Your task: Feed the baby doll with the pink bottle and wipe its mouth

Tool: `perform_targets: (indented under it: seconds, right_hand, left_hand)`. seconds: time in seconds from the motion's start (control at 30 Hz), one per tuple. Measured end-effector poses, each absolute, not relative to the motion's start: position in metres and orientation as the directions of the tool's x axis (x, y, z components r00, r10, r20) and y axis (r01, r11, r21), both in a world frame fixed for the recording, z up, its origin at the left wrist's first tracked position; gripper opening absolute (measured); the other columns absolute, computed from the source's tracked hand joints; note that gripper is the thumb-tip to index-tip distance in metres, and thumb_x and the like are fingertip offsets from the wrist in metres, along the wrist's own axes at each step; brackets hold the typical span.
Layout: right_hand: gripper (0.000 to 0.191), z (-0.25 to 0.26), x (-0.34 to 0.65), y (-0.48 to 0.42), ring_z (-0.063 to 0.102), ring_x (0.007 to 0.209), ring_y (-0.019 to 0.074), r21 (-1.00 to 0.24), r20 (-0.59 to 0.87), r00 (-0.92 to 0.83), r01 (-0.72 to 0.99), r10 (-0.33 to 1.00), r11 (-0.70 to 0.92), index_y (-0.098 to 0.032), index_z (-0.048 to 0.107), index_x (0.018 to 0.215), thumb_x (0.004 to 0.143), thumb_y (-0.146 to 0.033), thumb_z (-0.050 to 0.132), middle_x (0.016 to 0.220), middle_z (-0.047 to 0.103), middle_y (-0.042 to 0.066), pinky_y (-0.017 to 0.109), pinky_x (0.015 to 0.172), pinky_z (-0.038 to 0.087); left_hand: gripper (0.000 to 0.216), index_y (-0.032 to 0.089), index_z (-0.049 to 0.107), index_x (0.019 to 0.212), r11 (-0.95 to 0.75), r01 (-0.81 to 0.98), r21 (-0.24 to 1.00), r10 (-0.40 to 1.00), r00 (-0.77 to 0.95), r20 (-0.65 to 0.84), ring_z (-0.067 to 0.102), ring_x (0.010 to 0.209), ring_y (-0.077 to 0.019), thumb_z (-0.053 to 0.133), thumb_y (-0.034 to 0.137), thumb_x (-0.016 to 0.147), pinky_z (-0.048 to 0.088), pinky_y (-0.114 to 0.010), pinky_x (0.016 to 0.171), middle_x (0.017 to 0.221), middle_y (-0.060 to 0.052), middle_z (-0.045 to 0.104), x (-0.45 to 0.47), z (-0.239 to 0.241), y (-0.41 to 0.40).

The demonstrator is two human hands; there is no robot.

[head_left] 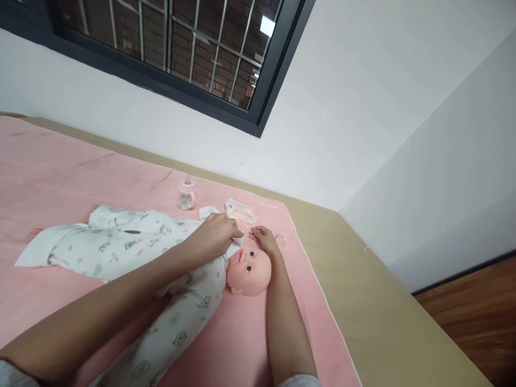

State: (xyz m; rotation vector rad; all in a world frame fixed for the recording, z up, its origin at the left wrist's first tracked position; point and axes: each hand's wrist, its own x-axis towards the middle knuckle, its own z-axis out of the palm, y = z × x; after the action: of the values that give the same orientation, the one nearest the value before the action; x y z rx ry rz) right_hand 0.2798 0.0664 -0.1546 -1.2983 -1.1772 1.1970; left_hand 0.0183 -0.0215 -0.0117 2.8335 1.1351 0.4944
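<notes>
While the baby doll lies on the pink blanket, the left hand pinches a white wipe at its cheek; the right hand, fingers together, steadies the head. Face-wiping seems underway; the next stroke needs gentleness.

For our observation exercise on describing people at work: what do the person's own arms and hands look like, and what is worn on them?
Both forearms are bare. The left hand and right hand show no gloves, rings, watch or bracelets. A strip of light grey sleeve shows at the left arm's bottom edge, and another grey sleeve edge at the right arm's.
</notes>
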Motion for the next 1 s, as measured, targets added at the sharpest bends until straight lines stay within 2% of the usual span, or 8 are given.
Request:
perform_targets:
  seconds: [0.13, 0.23, 0.47, 0.67, 1.0]
  right_hand:
    - [0.020, -0.155, 0.280, 0.066, 0.068, 0.079, 0.0147, -0.998, -0.051, 0.041, 0.038, 0.998, -0.053, -0.017, 0.068, 0.085, 0.069, -0.028, 0.072, 0.082, 0.071, 0.003, 0.032, 0.090, 0.053]
    - [0.020, -0.153, 0.280, 0.065, 0.068, 0.079, 0.0147, -0.998, -0.052, 0.038, 0.045, 0.998, -0.054, -0.017, 0.068, 0.084, 0.070, -0.029, 0.072, 0.082, 0.071, 0.004, 0.032, 0.090, 0.053]
    - [0.019, -0.152, 0.280, 0.065, 0.068, 0.078, 0.0152, -0.996, -0.060, 0.035, 0.060, 0.998, -0.062, -0.017, 0.068, 0.085, 0.070, -0.029, 0.072, 0.080, 0.071, 0.004, 0.033, 0.090, 0.052]
    - [0.018, -0.154, 0.280, 0.067, 0.067, 0.078, 0.0145, -0.997, -0.058, 0.050, 0.057, 0.997, -0.061, -0.018, 0.067, 0.082, 0.069, -0.029, 0.072, 0.081, 0.071, 0.003, 0.032, 0.089, 0.053]
    - [0.017, -0.152, 0.279, 0.065, 0.067, 0.078, 0.0143, -0.996, -0.054, 0.056, 0.068, 0.997, -0.058, -0.017, 0.067, 0.083, 0.071, -0.028, 0.071, 0.080, 0.070, 0.003, 0.030, 0.087, 0.053]
  left_hand:
    - [0.023, 0.017, 0.031, 0.056, -0.737, 0.647, 0.197, 0.676, 0.717, 0.171, 0.053, 0.073, -0.0212, 0.044, 0.001, 0.068, 0.035, -0.033, 0.073, 0.068, -0.004, 0.058, 0.015, -0.003, -0.032]
    - [0.024, 0.016, 0.026, 0.057, -0.751, 0.629, 0.200, 0.656, 0.745, 0.120, 0.049, 0.071, -0.0197, 0.042, 0.000, 0.065, 0.035, -0.034, 0.078, 0.067, -0.003, 0.054, 0.016, -0.003, -0.038]
    - [0.022, 0.016, 0.030, 0.056, -0.736, 0.654, 0.175, 0.672, 0.737, 0.068, 0.043, 0.068, -0.0183, 0.040, -0.004, 0.057, 0.033, -0.036, 0.085, 0.063, -0.002, 0.048, 0.018, -0.007, -0.037]
    - [0.019, 0.017, 0.039, 0.060, -0.708, 0.677, 0.201, 0.701, 0.707, 0.087, 0.047, 0.073, -0.0197, 0.041, -0.002, 0.064, 0.032, -0.038, 0.086, 0.069, -0.003, 0.055, 0.017, -0.010, -0.030]
    - [0.022, 0.016, 0.049, 0.065, -0.692, 0.706, 0.152, 0.722, 0.680, 0.128, 0.053, 0.079, -0.0218, 0.040, -0.001, 0.075, 0.032, -0.038, 0.083, 0.074, -0.006, 0.060, 0.021, -0.009, -0.028]
